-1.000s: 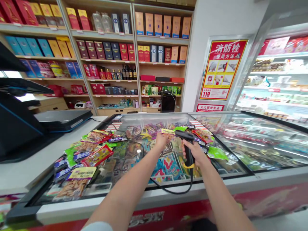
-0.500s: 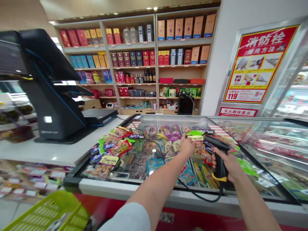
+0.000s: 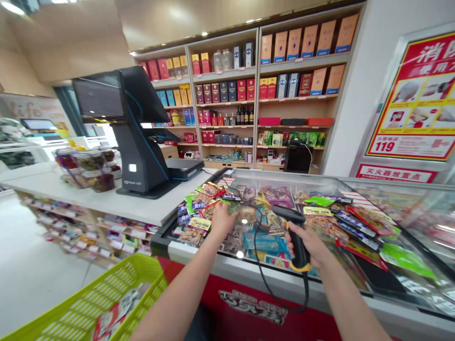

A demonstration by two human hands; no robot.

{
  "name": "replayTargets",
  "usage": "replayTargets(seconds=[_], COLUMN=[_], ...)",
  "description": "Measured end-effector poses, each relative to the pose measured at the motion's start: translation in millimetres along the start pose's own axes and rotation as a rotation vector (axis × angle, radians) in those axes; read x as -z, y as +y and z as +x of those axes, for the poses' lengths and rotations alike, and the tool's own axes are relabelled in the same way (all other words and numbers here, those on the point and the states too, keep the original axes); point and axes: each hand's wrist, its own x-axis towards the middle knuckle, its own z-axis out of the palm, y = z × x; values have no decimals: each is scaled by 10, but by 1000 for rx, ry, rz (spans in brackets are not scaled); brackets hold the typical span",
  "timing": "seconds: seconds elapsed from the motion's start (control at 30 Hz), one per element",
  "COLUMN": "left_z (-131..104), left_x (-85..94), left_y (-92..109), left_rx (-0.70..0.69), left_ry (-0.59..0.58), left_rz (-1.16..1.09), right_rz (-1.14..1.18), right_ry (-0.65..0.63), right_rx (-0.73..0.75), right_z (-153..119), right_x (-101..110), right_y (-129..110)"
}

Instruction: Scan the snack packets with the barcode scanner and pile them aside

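Observation:
My right hand (image 3: 308, 244) is closed round the handle of a black barcode scanner (image 3: 298, 241) with a yellow base ring, held above the glass-topped freezer (image 3: 355, 290). Its black cable (image 3: 261, 270) loops down in front. My left hand (image 3: 223, 221) is on the left pile of snack packets (image 3: 195, 227), over a red packet with a green end. Its fingertips are lost among the packets, so I cannot see whether they grip one. To the right of the scanner lies a second group of snack packets (image 3: 355, 227), in black, red and green.
A yellow-green shopping basket (image 3: 142, 267) with a red and white pack in it is at lower left. On the white counter (image 3: 149, 208) stand a black checkout terminal (image 3: 142, 156) and several jars (image 3: 88, 166). Shelves of boxed bottles (image 3: 227, 92) line the back wall.
My left hand has gone from the right group of packets to the left pile. The scanner, still in my right hand, has moved away from the right group. My view has swung left.

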Motion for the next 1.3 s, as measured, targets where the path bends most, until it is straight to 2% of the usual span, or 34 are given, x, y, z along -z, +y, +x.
replayTargets(seconds=[0.07, 0.13, 0.23, 0.37, 0.47, 0.6, 0.7, 0.77, 0.83, 0.9, 0.97, 1.07, 1.13, 1.2, 1.3], left_z=[-70, -144, -215, -212, -206, -217, -142, -28, 118, 272, 418, 611, 721, 819, 950], left_x=[314, 559, 760, 804, 823, 889, 845, 744, 613, 479, 351, 138, -44, -262, -624], left_y=[-392, -687, -935, -1022, -1042, -1125, -1153, -1079, -912, -680, -430, -91, 94, 245, 396], left_rx=[103, 236, 335, 316, 279, 238, 180, 175, 201, 249, 324, 465, 518, 504, 408], left_ry=[-26, -123, -224, -285, -315, -213, -122, -74, -61, -128, -261, -423, -450, -397, -194], left_rz=[183, 331, 456, 453, 397, 257, -91, -454, -834, -1150, -1354, -1479, -1485, -1464, -1431], right_rz=[-16, -32, -50, -64, -83, -101, -120, -138, -145, -138, -125, -107, -94, -81, -106], right_ry=[-46, -80, -100, -84, -77, -78, -77, -87, -95, -94, -91, -87, -75, -68, -69], right_rx=[-15, -35, -67, -81, -93, -82, -46, -27, -14, 0, 7, 8, 2, 0, 35], right_z=[11, 10, 8, 36, 90, 212, 317, 375, 417, 442, 451, 443, 444, 474, 581], right_x=[-204, -377, -570, -708, -724, -653, -587, -555, -532, -511, -490, -454, -421, -378, -311], right_y=[70, 115, 155, 182, 198, 204, 150, 76, -19, -117, -204, -297, -333, -351, -374])
